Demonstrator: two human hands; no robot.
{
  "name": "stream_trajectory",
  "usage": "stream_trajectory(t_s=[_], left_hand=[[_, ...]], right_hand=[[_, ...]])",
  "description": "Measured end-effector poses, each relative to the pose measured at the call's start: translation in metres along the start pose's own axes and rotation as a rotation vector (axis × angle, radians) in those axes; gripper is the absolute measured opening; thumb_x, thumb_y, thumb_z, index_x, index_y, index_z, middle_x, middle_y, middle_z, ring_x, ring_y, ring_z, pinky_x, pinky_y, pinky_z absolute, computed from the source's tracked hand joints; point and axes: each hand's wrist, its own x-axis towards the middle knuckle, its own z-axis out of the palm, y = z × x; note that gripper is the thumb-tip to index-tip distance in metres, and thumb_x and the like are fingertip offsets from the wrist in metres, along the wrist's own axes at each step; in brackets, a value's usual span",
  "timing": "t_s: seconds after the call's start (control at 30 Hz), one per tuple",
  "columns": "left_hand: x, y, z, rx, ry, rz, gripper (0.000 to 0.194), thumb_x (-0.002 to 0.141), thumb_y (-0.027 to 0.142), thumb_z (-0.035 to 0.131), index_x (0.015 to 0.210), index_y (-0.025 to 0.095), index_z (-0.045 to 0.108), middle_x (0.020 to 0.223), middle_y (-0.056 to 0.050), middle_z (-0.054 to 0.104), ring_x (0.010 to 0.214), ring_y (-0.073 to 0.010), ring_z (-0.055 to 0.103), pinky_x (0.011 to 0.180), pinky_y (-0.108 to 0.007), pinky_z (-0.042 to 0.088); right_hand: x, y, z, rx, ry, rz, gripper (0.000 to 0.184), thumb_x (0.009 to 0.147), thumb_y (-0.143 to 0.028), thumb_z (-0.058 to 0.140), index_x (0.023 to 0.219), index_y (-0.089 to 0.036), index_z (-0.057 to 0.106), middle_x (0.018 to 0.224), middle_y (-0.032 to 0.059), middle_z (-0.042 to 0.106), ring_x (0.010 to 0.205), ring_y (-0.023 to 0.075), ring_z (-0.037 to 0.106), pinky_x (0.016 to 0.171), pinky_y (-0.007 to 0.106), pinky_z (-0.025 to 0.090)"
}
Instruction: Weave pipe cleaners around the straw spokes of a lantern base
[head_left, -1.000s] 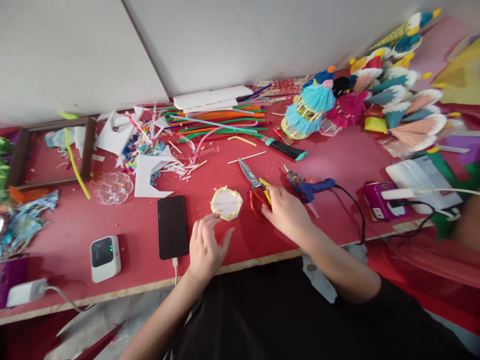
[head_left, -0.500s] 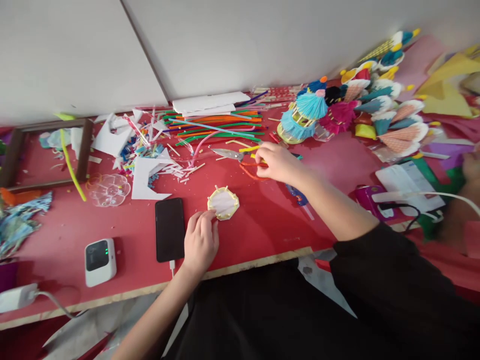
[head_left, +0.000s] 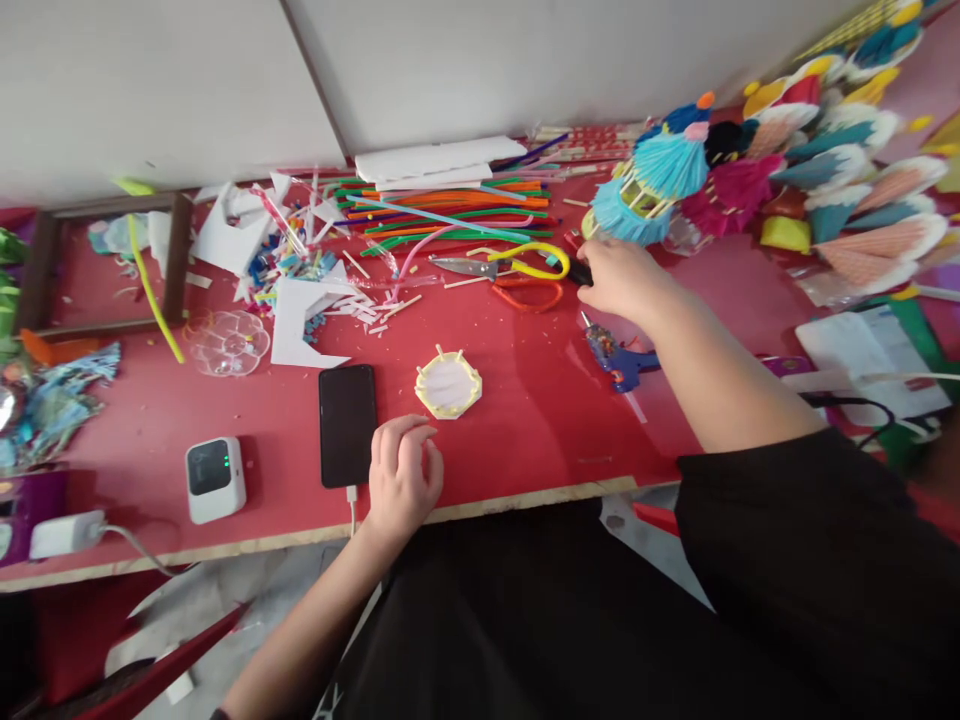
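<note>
Red tabletop [head_left: 525, 440] all round here, and the white disc [head_left: 448, 385] with its ring of yellow pegs sits near the middle, lying flat. Your left hand [head_left: 405, 470] is palm down just on the near side of it, fingers loosely curled, nothing visible in them, fingertips just short of the rim. The phone [head_left: 347, 425] is right up against that hand's left side; can't tell if they touch. The front edge [head_left: 525, 500] is close under your wrist, so not much room that way. You've got more open room from the disc across to the glue gun [head_left: 622, 362].

Your right hand [head_left: 622, 285] is well apart from the left, reaching over to the black handle [head_left: 577, 271], fingers on either side of it. Can't tell if you're actually clamped on it, since the hand covers the far end. The scissors [head_left: 493, 269] lie tight beside it, blades pointing left, with the bundle of coloured stems [head_left: 457, 215] close behind.

Your forearm hides the glue gun's back end and part of the purple box [head_left: 784, 366]. The cones [head_left: 877, 255] run off the right side, and whatever's under your left palm is hidden.
</note>
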Motion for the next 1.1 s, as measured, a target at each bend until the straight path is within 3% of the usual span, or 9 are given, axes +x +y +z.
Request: stream_trajectory(t_s=[0.17, 0.4, 0.5, 0.57, 0.63, 0.7, 0.8, 0.93, 1.1], left_hand=[[0.003, 0.003, 0.000, -0.060, -0.056, 0.035, 0.017, 0.087, 0.006, 0.063, 0.094, 0.021, 0.061, 0.083, -0.005, 0.071, 0.078, -0.0199, 0.064, 0.075, -0.032, 0.055], [0.012, -0.012, -0.014, -0.079, 0.016, -0.146, 0.012, 0.093, 0.011, 0.061, 0.090, 0.020, 0.070, 0.082, -0.002, 0.076, 0.074, -0.0149, 0.072, 0.071, -0.026, 0.059], [0.019, -0.021, -0.021, -0.083, 0.005, -0.258, 0.017, 0.096, 0.017, 0.058, 0.095, 0.020, 0.074, 0.082, -0.002, 0.078, 0.073, -0.0153, 0.074, 0.072, -0.027, 0.061], [0.025, -0.029, -0.024, -0.057, -0.056, -0.275, 0.022, 0.098, 0.018, 0.053, 0.106, 0.020, 0.074, 0.085, -0.003, 0.078, 0.080, -0.0178, 0.075, 0.079, -0.031, 0.062], [0.032, -0.039, -0.023, -0.023, -0.173, -0.197, 0.028, 0.097, 0.021, 0.055, 0.122, 0.018, 0.068, 0.103, -0.010, 0.078, 0.102, -0.0251, 0.074, 0.093, -0.041, 0.060], [0.038, -0.049, -0.020, -0.042, -0.277, -0.085, 0.063, 0.091, 0.027, 0.066, 0.148, 0.010, 0.045, 0.139, -0.024, 0.063, 0.130, -0.0357, 0.060, 0.105, -0.054, 0.052], [0.044, -0.058, -0.010, -0.113, -0.380, -0.001, 0.093, 0.089, 0.026, 0.069, 0.161, 0.013, 0.012, 0.156, -0.028, 0.045, 0.142, -0.0392, 0.048, 0.113, -0.058, 0.043], [0.043, -0.055, 0.005, -0.198, -0.359, -0.007, 0.108, 0.085, 0.023, 0.071, 0.161, 0.015, -0.006, 0.147, -0.027, 0.053, 0.136, -0.0351, 0.056, 0.112, -0.054, 0.045], [0.036, -0.034, 0.018, -0.023, -0.211, -0.153, 0.099, 0.081, 0.027, 0.076, 0.156, 0.013, 0.014, 0.129, -0.022, 0.064, 0.118, -0.0366, 0.064, 0.105, -0.055, 0.046]], right_hand=[[-0.008, -0.006, -0.002, -0.051, 0.033, 0.045, 0.040, 0.062, -0.009, 0.079, 0.100, -0.012, 0.067, 0.106, 0.0178, 0.065, 0.106, 0.0378, 0.063, 0.094, 0.057, 0.050], [-0.032, -0.044, -0.074, -0.315, -0.098, 0.208, 0.042, 0.079, -0.013, 0.070, 0.116, 0.003, 0.062, 0.125, 0.0326, 0.058, 0.115, 0.0409, 0.062, 0.094, 0.051, 0.048], [-0.052, -0.049, -0.098, -0.271, -0.078, 0.251, 0.046, 0.082, -0.019, 0.071, 0.125, -0.005, 0.060, 0.125, 0.0283, 0.062, 0.116, 0.0387, 0.063, 0.096, 0.052, 0.047], [-0.068, -0.048, -0.103, -0.146, -0.092, 0.184, 0.048, 0.082, -0.025, 0.074, 0.127, -0.016, 0.061, 0.120, 0.0208, 0.068, 0.110, 0.0349, 0.066, 0.093, 0.049, 0.050], [-0.086, -0.046, -0.100, 0.041, -0.210, 0.038, 0.040, 0.083, -0.032, 0.073, 0.121, -0.026, 0.065, 0.110, 0.0112, 0.074, 0.095, 0.0293, 0.071, 0.081, 0.043, 0.054], [-0.105, -0.048, -0.092, 0.186, -0.408, -0.130, 0.029, 0.083, -0.033, 0.068, 0.112, -0.030, 0.068, 0.101, 0.0038, 0.076, 0.081, 0.0241, 0.072, 0.071, 0.038, 0.054], [-0.132, -0.062, -0.077, 0.310, -0.606, -0.247, 0.020, 0.085, -0.031, 0.060, 0.103, -0.028, 0.069, 0.097, 0.0010, 0.077, 0.080, 0.0204, 0.073, 0.067, 0.033, 0.053], [-0.158, -0.088, -0.053, 0.468, -0.639, 0.019, 0.023, 0.093, -0.034, 0.052, 0.111, -0.024, 0.062, 0.071, -0.0012, 0.074, 0.062, 0.0178, 0.071, 0.054, 0.029, 0.051], [-0.175, -0.108, -0.025, 0.679, -0.534, 0.222, 0.055, 0.091, -0.022, 0.050, 0.145, -0.019, 0.042, 0.066, -0.0024, 0.071, 0.057, 0.0194, 0.071, 0.054, 0.032, 0.057]])
